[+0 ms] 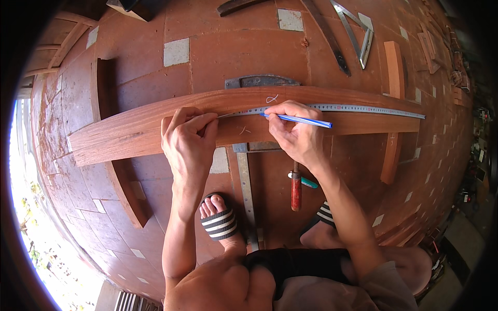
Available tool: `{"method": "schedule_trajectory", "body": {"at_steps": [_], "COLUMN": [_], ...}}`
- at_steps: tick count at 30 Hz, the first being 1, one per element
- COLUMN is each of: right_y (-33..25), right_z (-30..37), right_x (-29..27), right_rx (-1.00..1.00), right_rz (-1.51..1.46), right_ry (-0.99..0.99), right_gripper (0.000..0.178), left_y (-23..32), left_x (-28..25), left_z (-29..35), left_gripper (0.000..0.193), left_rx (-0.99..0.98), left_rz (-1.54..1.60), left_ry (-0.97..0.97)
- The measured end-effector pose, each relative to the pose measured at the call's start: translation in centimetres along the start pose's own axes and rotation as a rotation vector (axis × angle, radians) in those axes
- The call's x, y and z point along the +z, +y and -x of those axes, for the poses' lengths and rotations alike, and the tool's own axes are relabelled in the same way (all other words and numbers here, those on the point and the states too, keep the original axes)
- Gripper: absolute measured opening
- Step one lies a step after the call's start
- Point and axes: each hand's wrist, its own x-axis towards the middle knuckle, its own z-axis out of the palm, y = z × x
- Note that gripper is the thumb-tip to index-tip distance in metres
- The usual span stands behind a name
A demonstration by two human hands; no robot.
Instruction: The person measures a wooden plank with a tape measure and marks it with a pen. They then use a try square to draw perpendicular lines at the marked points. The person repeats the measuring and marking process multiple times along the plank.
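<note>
Two reddish-brown wooden boards (124,122) lie side by side across the view, with white chalk marks on them. Along their seam runs a thin metal measuring strip (363,109) with printed graduations. My left hand (189,135) pinches the strip's left end between thumb and fingers. In my right hand (298,129) is a blue-and-white striped pen (306,121), its tip down at the strip's edge. A bar clamp (246,192) passes under the boards, its dark jaw (262,81) beyond the far edge and its red handle (296,194) nearer me.
Wooden blocks support the boards at left (127,194) and right (392,155). A teal-handled tool (307,182) lies by the clamp handle. Farther off are a metal triangle square (358,36) and a dark curved strip (329,39). My sandalled feet (219,223) stand close to the clamp bar.
</note>
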Motion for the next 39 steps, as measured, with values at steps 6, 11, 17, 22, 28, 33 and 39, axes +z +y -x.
{"method": "schedule_trajectory", "body": {"at_steps": [6,11,17,22,28,33,39], "right_y": [0.2,0.4,-1.8,-4.8,-6.1,-4.7,-4.5], "right_z": [0.1,0.2,2.6,6.8,7.9,5.2,-1.5], "right_x": [0.1,-0.1,0.3,3.4,4.2,-4.7,-24.7], "right_rx": [0.009,0.079,-0.09,-0.107,-0.15,-0.209,-0.212], "right_rz": [-0.002,-0.041,-0.077,-0.175,-0.245,0.049,0.765], "right_ry": [-0.002,-0.035,-0.067,-0.242,-0.278,-0.334,-0.35], "right_gripper": [0.013,0.012,0.008,0.009,0.011,0.013,0.028], "left_y": [-0.1,0.0,-0.1,-0.3,0.2,2.3,0.1], "left_x": [0.0,0.0,-0.1,-0.1,-0.6,-1.9,-4.8], "left_z": [0.0,0.0,-0.1,0.0,-1.2,-1.3,-3.3], "left_gripper": [0.013,0.013,0.013,0.013,0.013,0.016,0.026], "left_rx": [0.005,0.01,0.015,0.017,0.011,-0.112,-0.294], "left_rz": [0.003,0.006,0.017,0.026,0.05,-0.003,0.193], "left_ry": [-0.002,0.0,0.001,-0.007,-0.024,-0.087,-0.318]}}
